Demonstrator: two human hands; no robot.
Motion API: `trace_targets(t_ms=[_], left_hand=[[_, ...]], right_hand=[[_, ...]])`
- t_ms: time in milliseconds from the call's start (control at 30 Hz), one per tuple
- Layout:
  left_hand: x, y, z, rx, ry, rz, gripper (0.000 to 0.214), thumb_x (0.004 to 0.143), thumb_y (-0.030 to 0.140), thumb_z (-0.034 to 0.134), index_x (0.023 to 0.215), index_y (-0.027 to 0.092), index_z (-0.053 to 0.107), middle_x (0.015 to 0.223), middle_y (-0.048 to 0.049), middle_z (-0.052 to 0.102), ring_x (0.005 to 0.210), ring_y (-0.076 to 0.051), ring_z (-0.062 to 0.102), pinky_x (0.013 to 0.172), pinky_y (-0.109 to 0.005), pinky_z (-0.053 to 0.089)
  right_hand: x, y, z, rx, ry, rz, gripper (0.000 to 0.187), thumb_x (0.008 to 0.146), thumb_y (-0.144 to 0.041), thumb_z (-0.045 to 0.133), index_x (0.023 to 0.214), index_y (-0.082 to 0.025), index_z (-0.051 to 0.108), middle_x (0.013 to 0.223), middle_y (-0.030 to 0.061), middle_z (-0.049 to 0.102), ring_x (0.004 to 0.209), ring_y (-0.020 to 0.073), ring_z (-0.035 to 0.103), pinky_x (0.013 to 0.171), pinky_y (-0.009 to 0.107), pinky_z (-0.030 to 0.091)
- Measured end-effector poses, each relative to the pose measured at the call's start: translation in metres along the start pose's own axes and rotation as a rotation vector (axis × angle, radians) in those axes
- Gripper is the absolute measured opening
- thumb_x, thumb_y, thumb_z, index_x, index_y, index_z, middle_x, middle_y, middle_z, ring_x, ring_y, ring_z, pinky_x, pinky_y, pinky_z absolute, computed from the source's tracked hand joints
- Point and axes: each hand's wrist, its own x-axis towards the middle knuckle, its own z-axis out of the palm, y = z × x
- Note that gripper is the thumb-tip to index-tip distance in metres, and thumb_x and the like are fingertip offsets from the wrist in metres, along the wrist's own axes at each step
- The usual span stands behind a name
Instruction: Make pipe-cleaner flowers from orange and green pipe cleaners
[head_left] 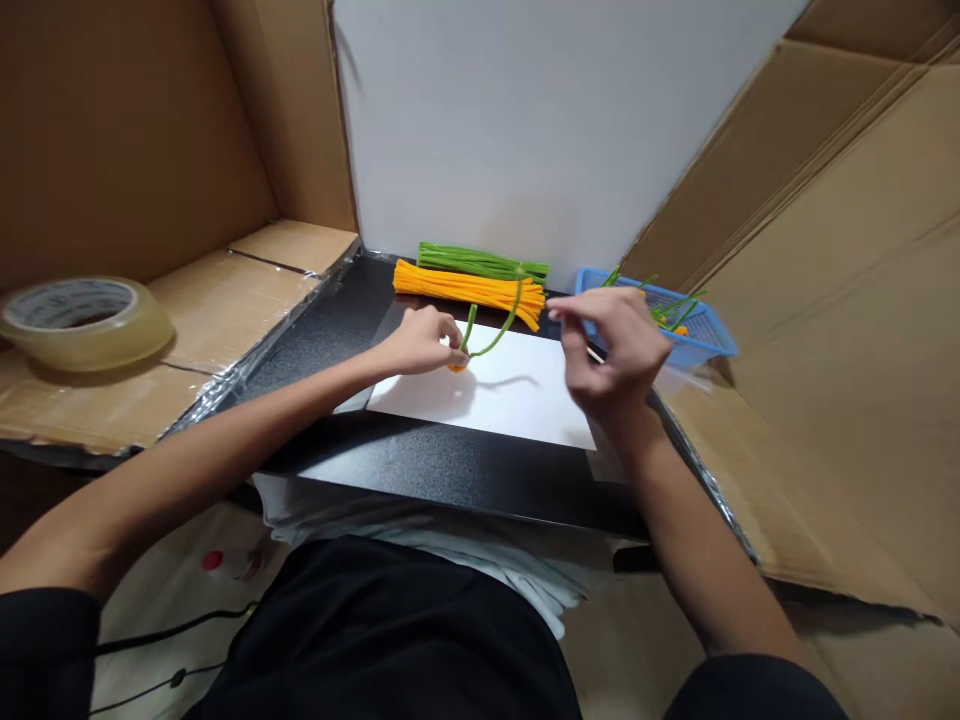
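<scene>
My left hand [427,342] is closed in a pinch over the white sheet [510,400]. Between its fingertips is a small orange piece [457,367], mostly hidden, with a green pipe cleaner [495,345] attached. One short green end stands up beside the fingers; the longer one curves up to the right. To the right, my right hand [619,345] is raised with its fingers curled and thumb and forefinger drawn together. I see nothing in them, and the green tip is a little apart from them. Behind lie a bundle of orange pipe cleaners [465,287] and a green bundle [480,260].
A blue plastic basket [709,345] at the right holds green and orange pieces. On cardboard at the left lies a large tape roll [127,335]. Cardboard walls [840,260] flank the black tabletop [420,460]. A red-capped bottle [232,563] is below.
</scene>
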Motion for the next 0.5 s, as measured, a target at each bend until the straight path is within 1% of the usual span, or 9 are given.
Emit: trace_targets(t_ms=[33,100,133,167,233,333,400,433,500], left_hand=[[0.001,0.0,-0.001,-0.127,-0.068,-0.072,0.017,0.07,0.034,0.07,0.063,0.019,0.074,0.074,-0.0048,0.071,0.079,-0.023,0.058,0.078,-0.04,0.043],[0.002,0.0,-0.002,-0.339,-0.175,-0.158,0.02,0.071,0.037,0.07,0.063,0.019,0.074,0.068,-0.0036,0.07,0.072,-0.02,0.058,0.071,-0.036,0.043],[0.002,0.0,-0.003,-0.407,-0.212,-0.17,0.021,0.071,0.037,0.07,0.062,0.019,0.073,0.066,-0.0033,0.069,0.07,-0.019,0.057,0.07,-0.036,0.042],[0.002,0.001,-0.004,-0.452,-0.248,-0.17,0.021,0.07,0.037,0.07,0.06,0.019,0.072,0.065,-0.0033,0.068,0.068,-0.019,0.057,0.069,-0.036,0.042],[0.001,0.003,-0.005,-0.51,-0.318,-0.159,0.019,0.068,0.035,0.071,0.059,0.019,0.072,0.066,-0.0036,0.069,0.069,-0.018,0.056,0.069,-0.036,0.042],[0.0,0.008,-0.006,-0.539,-0.393,-0.158,0.018,0.068,0.035,0.072,0.061,0.019,0.073,0.07,-0.0046,0.071,0.071,-0.019,0.059,0.072,-0.037,0.043],[-0.001,0.012,-0.007,-0.457,-0.377,-0.106,0.02,0.071,0.037,0.072,0.062,0.019,0.073,0.071,-0.0049,0.071,0.074,-0.02,0.061,0.074,-0.037,0.044],[-0.002,0.015,-0.008,-0.362,-0.331,-0.044,0.02,0.072,0.037,0.071,0.063,0.019,0.073,0.072,-0.0051,0.071,0.077,-0.021,0.061,0.076,-0.038,0.044],[-0.006,0.022,-0.007,-0.081,-0.166,0.144,0.018,0.075,0.034,0.071,0.067,0.019,0.073,0.08,-0.0058,0.073,0.088,-0.024,0.061,0.082,-0.04,0.043]], right_hand=[[-0.003,-0.004,0.003,-0.027,-0.063,-0.123,0.023,0.096,-0.018,0.053,0.106,-0.025,0.072,0.091,0.0062,0.075,0.093,0.0246,0.066,0.085,0.043,0.05],[-0.009,-0.009,0.013,-0.088,-0.25,-0.288,0.022,0.098,-0.017,0.054,0.108,-0.025,0.072,0.099,0.0058,0.077,0.101,0.024,0.065,0.087,0.042,0.045],[-0.012,-0.009,0.019,-0.12,-0.309,-0.334,0.021,0.098,-0.018,0.055,0.11,-0.024,0.071,0.105,0.0062,0.077,0.106,0.0241,0.064,0.088,0.042,0.043],[-0.014,-0.009,0.023,-0.141,-0.336,-0.365,0.021,0.099,-0.018,0.054,0.11,-0.023,0.071,0.107,0.0066,0.077,0.109,0.0241,0.063,0.089,0.042,0.042],[-0.017,-0.006,0.028,-0.153,-0.374,-0.388,0.023,0.101,-0.017,0.051,0.107,-0.023,0.072,0.103,0.0057,0.077,0.109,0.0227,0.062,0.089,0.04,0.039],[-0.019,-0.004,0.028,-0.121,-0.458,-0.369,0.028,0.102,-0.015,0.047,0.101,-0.023,0.074,0.086,0.0047,0.076,0.094,0.02,0.063,0.083,0.038,0.037],[-0.018,-0.005,0.026,-0.076,-0.534,-0.309,0.029,0.1,-0.014,0.047,0.095,-0.02,0.075,0.074,0.0051,0.072,0.078,0.0183,0.059,0.075,0.036,0.036],[-0.017,-0.007,0.026,-0.037,-0.57,-0.247,0.028,0.097,-0.013,0.048,0.09,-0.019,0.075,0.07,0.005,0.069,0.071,0.0172,0.055,0.072,0.035,0.035],[-0.013,-0.011,0.024,0.089,-0.625,-0.03,0.027,0.093,-0.014,0.05,0.079,-0.017,0.073,0.062,0.0035,0.063,0.061,0.0147,0.049,0.067,0.033,0.034]])
